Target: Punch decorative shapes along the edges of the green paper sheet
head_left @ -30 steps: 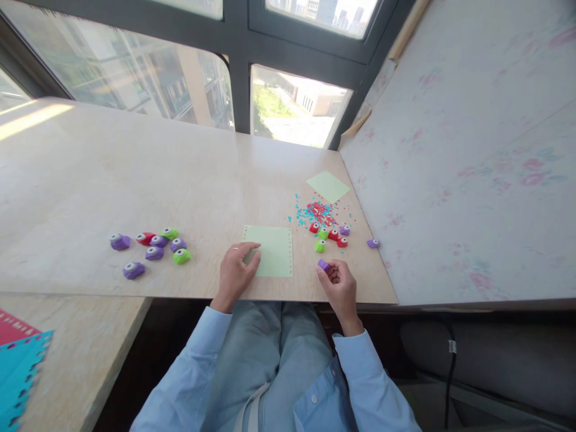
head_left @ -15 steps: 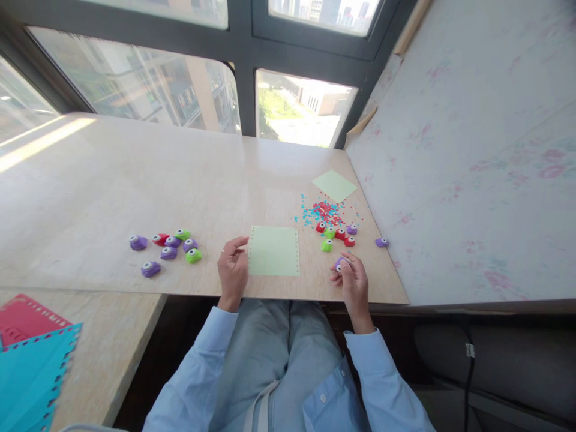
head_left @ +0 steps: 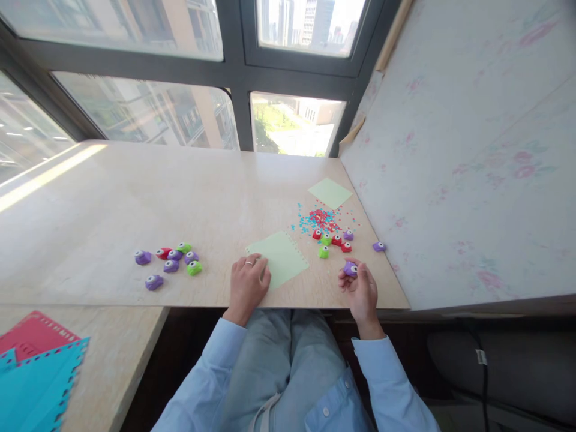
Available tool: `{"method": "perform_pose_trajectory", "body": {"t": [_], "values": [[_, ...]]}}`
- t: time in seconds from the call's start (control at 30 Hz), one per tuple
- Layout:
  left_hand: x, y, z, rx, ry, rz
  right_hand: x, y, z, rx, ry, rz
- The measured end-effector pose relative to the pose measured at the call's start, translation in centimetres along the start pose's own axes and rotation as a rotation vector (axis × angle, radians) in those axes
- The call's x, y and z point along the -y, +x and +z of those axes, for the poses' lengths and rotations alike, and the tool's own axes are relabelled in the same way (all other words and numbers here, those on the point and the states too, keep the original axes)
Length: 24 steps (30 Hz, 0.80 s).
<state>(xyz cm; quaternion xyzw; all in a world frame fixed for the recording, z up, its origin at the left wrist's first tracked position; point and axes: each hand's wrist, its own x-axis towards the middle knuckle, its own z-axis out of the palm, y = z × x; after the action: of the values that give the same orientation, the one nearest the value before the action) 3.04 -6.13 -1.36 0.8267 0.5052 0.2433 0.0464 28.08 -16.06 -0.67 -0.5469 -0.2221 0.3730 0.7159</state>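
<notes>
A light green paper sheet (head_left: 281, 255) with small punched holes along its edges lies turned askew on the table. My left hand (head_left: 249, 282) is at its left corner, fingers curled and closed over the edge. In my right hand (head_left: 363, 291), just above the table's front edge, is a purple craft punch (head_left: 350, 269) with a white disc, held between thumb and fingers. Several red, green and purple punches (head_left: 336, 240) are grouped beyond that hand, and a lone purple punch (head_left: 379, 246) is by the wall.
Red and blue paper bits (head_left: 321, 220) are scattered behind the right-hand punches, near a second green sheet (head_left: 330, 192). More punches (head_left: 171, 265) stand at the left. Red paper (head_left: 36, 336) and blue paper (head_left: 45, 384) with punched edges lie on the lower-left surface. A patterned wall (head_left: 450, 180) bounds the right.
The green sheet has turned from square-on to slanted, with my left hand moving right onto its corner. My right hand has tipped the purple punch and shifted slightly right. The camera view has tilted up.
</notes>
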Motion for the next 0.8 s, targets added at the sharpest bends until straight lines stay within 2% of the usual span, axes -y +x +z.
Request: {"method": "perform_pose_trajectory", "body": {"t": [0.17,0.33,0.43,0.57,0.63,0.8], "values": [[-1.6,-1.0,-0.8,0.027,0.073,0.002,0.3,0.3,-0.4,-0.007,0.095,0.012],[-4.4,-0.3,-3.1,0.323,0.13,-0.031,0.0,0.0,0.0,0.031,-0.001,-0.007],[-5.0,0.4,-3.8,0.351,0.11,0.001,-0.1,-0.1,0.1,0.034,-0.028,-0.025],[-4.0,1.0,-2.9,0.226,0.047,0.145,0.0,-0.1,-0.1,0.066,-0.01,-0.031],[-3.2,1.1,-2.0,0.205,0.016,0.224,0.1,-0.1,-0.2,0.082,-0.01,-0.028],[-2.6,0.9,-0.6,0.392,0.033,0.295,0.0,0.1,-0.5,0.098,-0.008,-0.005]]}}
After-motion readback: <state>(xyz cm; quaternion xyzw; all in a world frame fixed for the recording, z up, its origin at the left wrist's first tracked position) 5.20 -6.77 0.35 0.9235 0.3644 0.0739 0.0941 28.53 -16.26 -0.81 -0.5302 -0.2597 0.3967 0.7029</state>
